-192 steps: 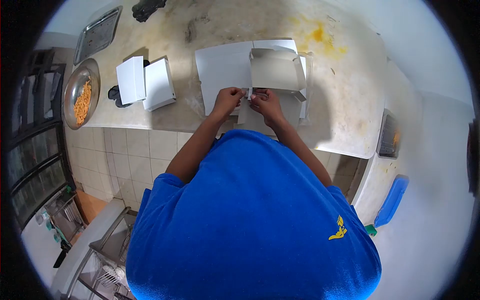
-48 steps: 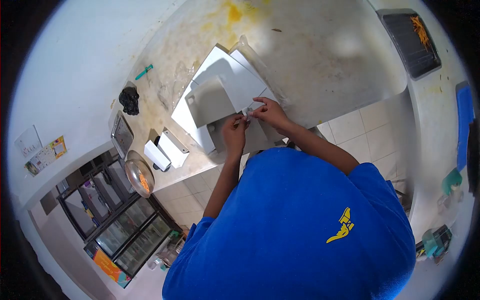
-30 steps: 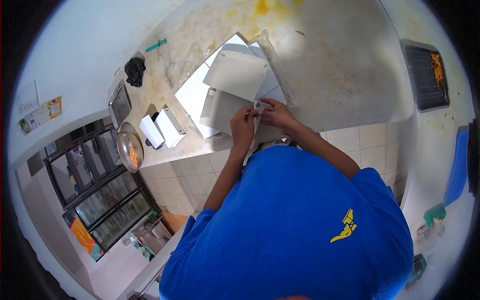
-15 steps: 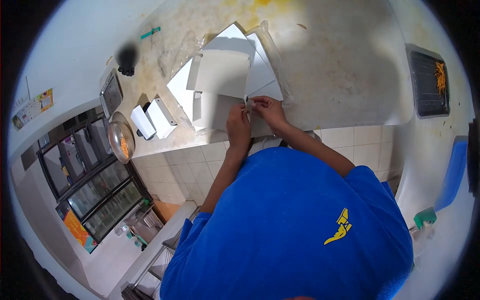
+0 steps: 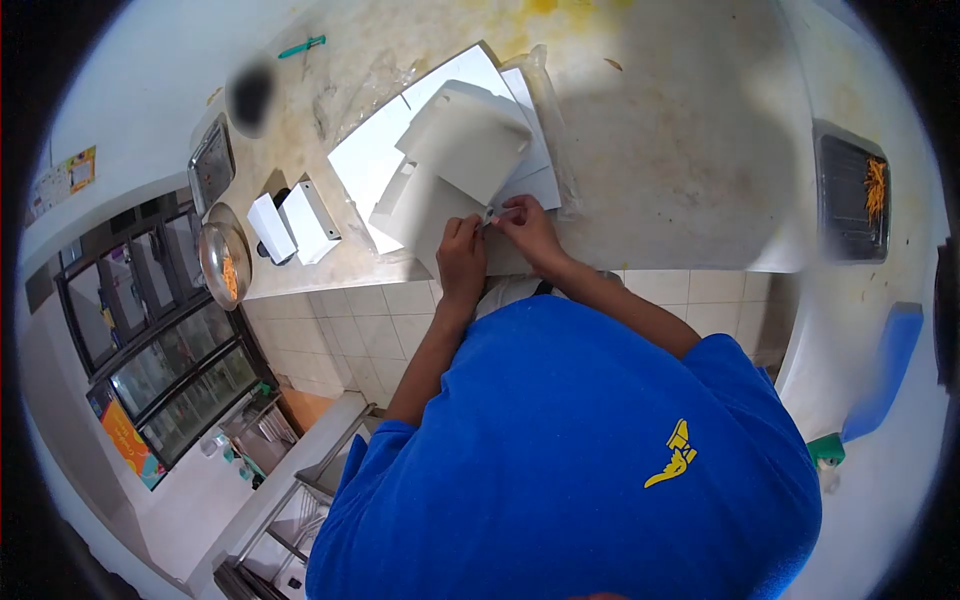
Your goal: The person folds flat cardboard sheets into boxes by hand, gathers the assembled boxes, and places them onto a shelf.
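A partly folded white cardboard box [image 5: 470,145] lies tilted on a stack of flat white card sheets [image 5: 375,150], its lid panel raised. At the box's near right corner, my left hand [image 5: 462,255] has its fingers closed on the edge. Just right of it, my right hand [image 5: 530,235] pinches the same corner, where a small flap shows between the fingertips. The exact fold under the fingers is too small to make out.
On the left stand a folded white box [image 5: 305,225], a steel bowl [image 5: 210,262] with orange shreds, and a metal tray [image 5: 210,165]. A green-handled tool [image 5: 302,46] lies farther back. At right sits a dark tray [image 5: 850,195] with orange shreds.
The box has turned clockwise, its lid panel now slanting to the right. Both hands remain at its near corner. The camera view has shifted slightly.
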Available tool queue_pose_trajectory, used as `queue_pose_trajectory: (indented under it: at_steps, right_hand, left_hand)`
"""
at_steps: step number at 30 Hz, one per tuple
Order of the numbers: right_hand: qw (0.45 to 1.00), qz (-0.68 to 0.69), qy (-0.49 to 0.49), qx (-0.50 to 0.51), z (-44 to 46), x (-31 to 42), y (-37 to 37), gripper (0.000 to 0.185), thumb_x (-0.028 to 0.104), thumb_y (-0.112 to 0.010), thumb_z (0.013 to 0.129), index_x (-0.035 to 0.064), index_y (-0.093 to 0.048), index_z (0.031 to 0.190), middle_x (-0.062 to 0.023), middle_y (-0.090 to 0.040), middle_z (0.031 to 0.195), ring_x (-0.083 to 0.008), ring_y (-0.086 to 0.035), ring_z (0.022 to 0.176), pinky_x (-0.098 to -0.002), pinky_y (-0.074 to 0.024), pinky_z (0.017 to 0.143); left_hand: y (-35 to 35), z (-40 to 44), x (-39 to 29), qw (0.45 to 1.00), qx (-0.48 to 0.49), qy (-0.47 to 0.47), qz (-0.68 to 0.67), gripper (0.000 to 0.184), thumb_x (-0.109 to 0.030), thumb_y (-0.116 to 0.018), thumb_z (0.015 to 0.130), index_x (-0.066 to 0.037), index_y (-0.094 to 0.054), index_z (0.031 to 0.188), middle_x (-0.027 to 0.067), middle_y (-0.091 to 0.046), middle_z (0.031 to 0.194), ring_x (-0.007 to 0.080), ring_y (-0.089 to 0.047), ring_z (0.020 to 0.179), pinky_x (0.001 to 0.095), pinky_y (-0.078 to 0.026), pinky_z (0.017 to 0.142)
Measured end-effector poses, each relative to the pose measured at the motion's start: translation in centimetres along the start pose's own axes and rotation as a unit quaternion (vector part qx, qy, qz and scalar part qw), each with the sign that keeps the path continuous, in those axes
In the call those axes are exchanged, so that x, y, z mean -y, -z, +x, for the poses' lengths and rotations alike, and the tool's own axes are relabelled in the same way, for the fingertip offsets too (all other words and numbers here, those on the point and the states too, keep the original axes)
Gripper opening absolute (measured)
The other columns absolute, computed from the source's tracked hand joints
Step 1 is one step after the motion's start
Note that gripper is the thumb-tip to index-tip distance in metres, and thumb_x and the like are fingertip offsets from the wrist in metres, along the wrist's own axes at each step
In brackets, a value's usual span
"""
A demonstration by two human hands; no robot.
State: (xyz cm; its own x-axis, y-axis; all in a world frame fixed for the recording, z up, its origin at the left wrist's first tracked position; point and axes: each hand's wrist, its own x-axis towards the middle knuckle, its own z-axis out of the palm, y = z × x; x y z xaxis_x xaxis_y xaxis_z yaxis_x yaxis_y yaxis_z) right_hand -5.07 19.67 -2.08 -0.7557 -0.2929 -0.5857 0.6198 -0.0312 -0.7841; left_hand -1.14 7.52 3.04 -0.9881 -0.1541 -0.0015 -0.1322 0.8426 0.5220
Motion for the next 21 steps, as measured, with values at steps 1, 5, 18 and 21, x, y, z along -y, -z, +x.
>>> queue_pose_trajectory:
  at_steps: [1,5,18,21]
  right_hand:
    - [0.988,-0.124,0.087,-0.028,-0.3,0.0,0.3,0.033,0.012,-0.064,0.080,0.0058,-0.054,0.110,-0.0078,-0.059,0.089,-0.0173,-0.061,0.084,-0.0296,-0.0483,0.067]
    - [0.800,-0.349,0.489,0.009,-0.8,1.2,1.4,0.026,0.010,-0.059,0.079,0.0090,-0.059,0.105,-0.0110,-0.058,0.077,-0.0245,-0.062,0.078,-0.0345,-0.0515,0.062]
    - [0.761,-0.460,0.455,-0.049,0.0,0.5,1.0,0.022,0.010,-0.058,0.077,0.0139,-0.064,0.098,-0.0034,-0.054,0.079,-0.0211,-0.061,0.064,-0.0315,-0.0497,0.050]
    - [0.750,-0.450,0.482,-0.051,0.5,0.3,1.3,0.024,0.009,-0.059,0.077,0.0141,-0.064,0.099,-0.0032,-0.054,0.080,-0.0210,-0.061,0.066,-0.0317,-0.0500,0.051]
  left_hand:
    - [0.1,-0.1,-0.1,1.000,-0.009,-0.003,-0.008,0.013,-0.003,-0.059,0.079,-0.002,-0.060,0.092,0.0125,-0.057,0.085,0.0309,-0.059,0.074,0.0390,-0.047,0.064]
    - [0.2,0.0,0.6,0.999,-0.037,-0.033,0.000,0.008,-0.004,-0.058,0.080,-0.002,-0.061,0.087,0.0112,-0.058,0.081,0.0307,-0.059,0.073,0.0392,-0.046,0.064]
    - [0.2,1.3,1.5,0.997,0.001,-0.036,-0.065,0.006,-0.004,-0.058,0.080,-0.003,-0.062,0.084,0.0109,-0.057,0.080,0.0280,-0.059,0.075,0.0364,-0.048,0.068]
    - [-0.6,2.3,2.8,0.963,0.059,0.088,-0.246,0.010,-0.009,-0.054,0.084,-0.003,-0.060,0.089,0.0107,-0.059,0.080,0.0232,-0.061,0.076,0.0330,-0.048,0.070]
